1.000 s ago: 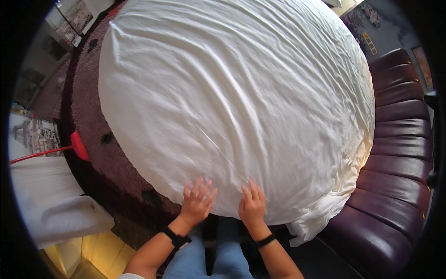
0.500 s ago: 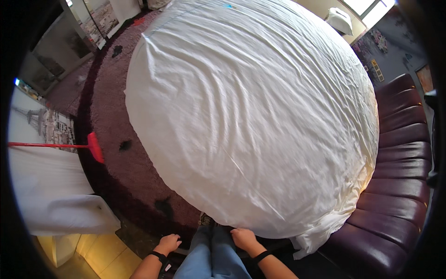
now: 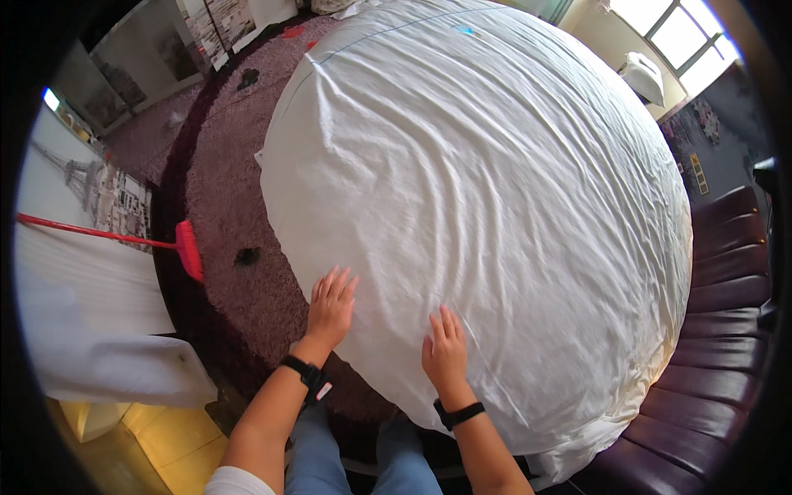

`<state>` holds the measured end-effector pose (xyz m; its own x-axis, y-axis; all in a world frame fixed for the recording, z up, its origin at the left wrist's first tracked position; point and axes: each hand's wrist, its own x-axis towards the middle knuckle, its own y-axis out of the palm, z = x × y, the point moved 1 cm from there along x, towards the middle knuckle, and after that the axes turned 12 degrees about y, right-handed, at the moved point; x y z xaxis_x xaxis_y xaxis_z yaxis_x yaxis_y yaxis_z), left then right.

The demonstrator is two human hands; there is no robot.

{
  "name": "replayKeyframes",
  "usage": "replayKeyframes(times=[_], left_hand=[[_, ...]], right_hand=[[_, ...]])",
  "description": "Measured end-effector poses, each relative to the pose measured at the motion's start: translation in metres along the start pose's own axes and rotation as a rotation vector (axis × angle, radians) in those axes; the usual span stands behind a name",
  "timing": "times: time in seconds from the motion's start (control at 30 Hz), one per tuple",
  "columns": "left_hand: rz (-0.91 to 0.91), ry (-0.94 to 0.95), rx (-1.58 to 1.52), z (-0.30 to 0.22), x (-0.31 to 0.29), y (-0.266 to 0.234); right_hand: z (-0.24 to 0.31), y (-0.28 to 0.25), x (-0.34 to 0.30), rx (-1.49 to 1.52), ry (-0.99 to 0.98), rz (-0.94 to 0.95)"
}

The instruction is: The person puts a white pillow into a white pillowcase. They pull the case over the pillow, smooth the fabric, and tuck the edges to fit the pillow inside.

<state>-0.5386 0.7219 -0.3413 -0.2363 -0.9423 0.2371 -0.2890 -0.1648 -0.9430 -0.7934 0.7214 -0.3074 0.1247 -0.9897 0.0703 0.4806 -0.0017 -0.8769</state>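
A large round bed covered by a wrinkled white sheet (image 3: 511, 214) fills the middle of the view. My left hand (image 3: 332, 308) is at the sheet's near left edge, palm down with fingers stretched out. To its right, my right hand (image 3: 445, 351) reaches over the sheet, fingers extended and holding nothing. Whether either palm presses on the cloth I cannot tell. Dark bands circle both wrists. At the lower right the sheet bunches up and hangs beside the headboard.
A purple padded headboard (image 3: 722, 330) curves along the right. On the left lies a purple rug (image 3: 231, 190) with dark patches, and a red broom (image 3: 188, 250) rests at its edge. White cloth (image 3: 124, 371) drapes at the lower left. A white pillow-like bundle (image 3: 643, 78) sits near the window.
Both hands have moved forward from beside my legs to the near part of the sheet, and their curled fingers have straightened. The view has shifted slightly.
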Motion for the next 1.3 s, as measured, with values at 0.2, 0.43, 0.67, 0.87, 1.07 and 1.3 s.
replayKeyframes(times=[0.2,0.43,0.67,0.87,1.07,1.3], left_hand=[[0.18,-0.309,-0.166,0.074,-0.02,0.046],[1.426,-0.349,-0.512,0.14,-0.192,0.039],[0.854,-0.582,-0.53,0.261,-0.185,0.011],[0.285,-0.471,-0.619,0.32,-0.063,-0.003],[-0.034,-0.202,-0.354,0.365,0.036,0.01],[-0.107,0.18,-0.125,0.431,0.13,0.05]], right_hand=[[0.085,0.099,0.05,-0.114,0.037,-0.048],[0.125,0.164,-0.077,0.034,-0.139,0.895],[0.23,0.162,0.037,0.149,-0.029,0.294],[0.264,0.188,0.154,0.052,-0.142,0.056],[0.293,0.228,0.242,-0.242,-0.157,-0.138],[0.288,0.266,0.286,-0.433,-0.12,-0.177]])
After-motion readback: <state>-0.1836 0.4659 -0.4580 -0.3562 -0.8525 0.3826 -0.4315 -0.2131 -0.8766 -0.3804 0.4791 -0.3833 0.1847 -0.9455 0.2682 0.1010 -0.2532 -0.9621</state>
